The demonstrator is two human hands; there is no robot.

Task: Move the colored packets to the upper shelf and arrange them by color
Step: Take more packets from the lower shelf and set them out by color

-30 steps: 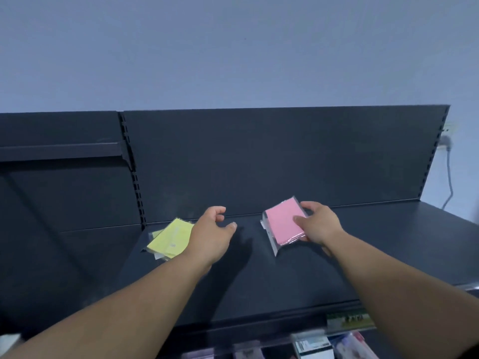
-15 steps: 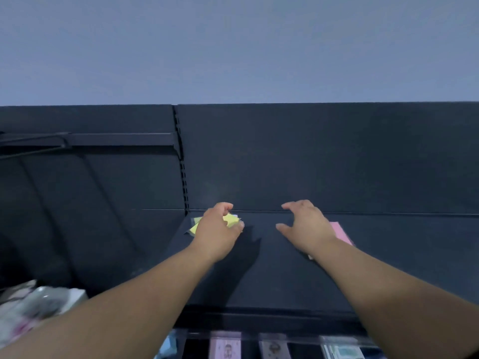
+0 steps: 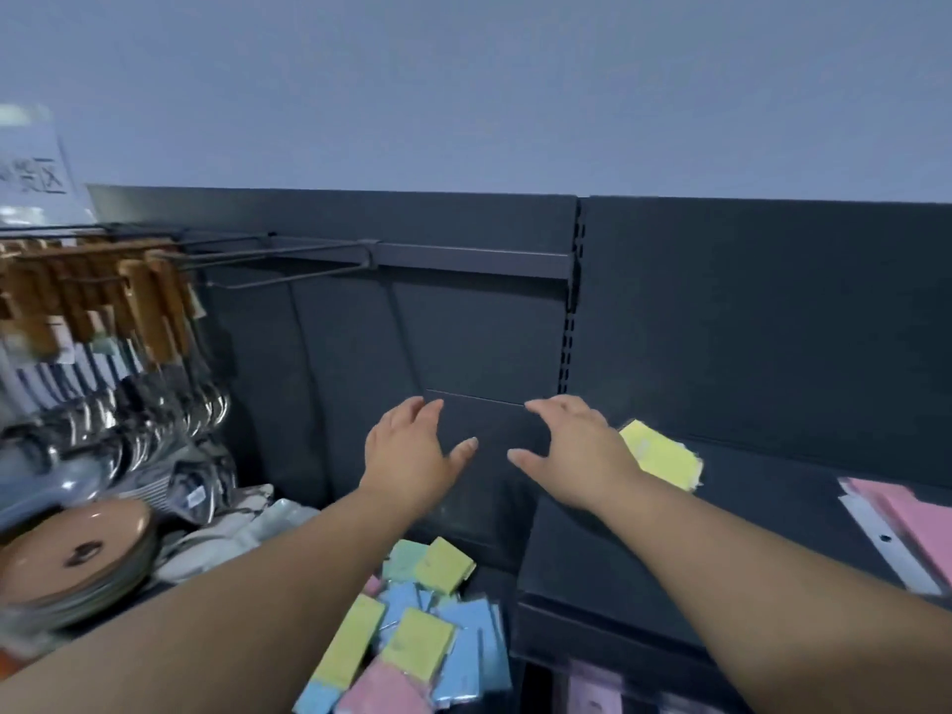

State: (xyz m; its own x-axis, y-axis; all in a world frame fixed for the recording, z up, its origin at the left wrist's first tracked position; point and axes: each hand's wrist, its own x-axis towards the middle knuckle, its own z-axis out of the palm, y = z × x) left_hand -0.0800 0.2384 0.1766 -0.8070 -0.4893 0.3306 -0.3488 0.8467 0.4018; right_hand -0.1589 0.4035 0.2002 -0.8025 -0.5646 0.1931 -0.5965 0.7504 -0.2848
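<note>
Dark grey upper shelf (image 3: pixel 772 512), yellow packet (image 3: pixel 662 456) and pink packet (image 3: pixel 922 523) lying on it, heap of blue, yellow, pink and mint-green packets (image 3: pixel 422 641) below its left end, brown plates (image 3: pixel 77 553) further left.

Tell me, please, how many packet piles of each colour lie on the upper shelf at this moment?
yellow pile: 1
pink pile: 1
Total on the upper shelf: 2
</note>
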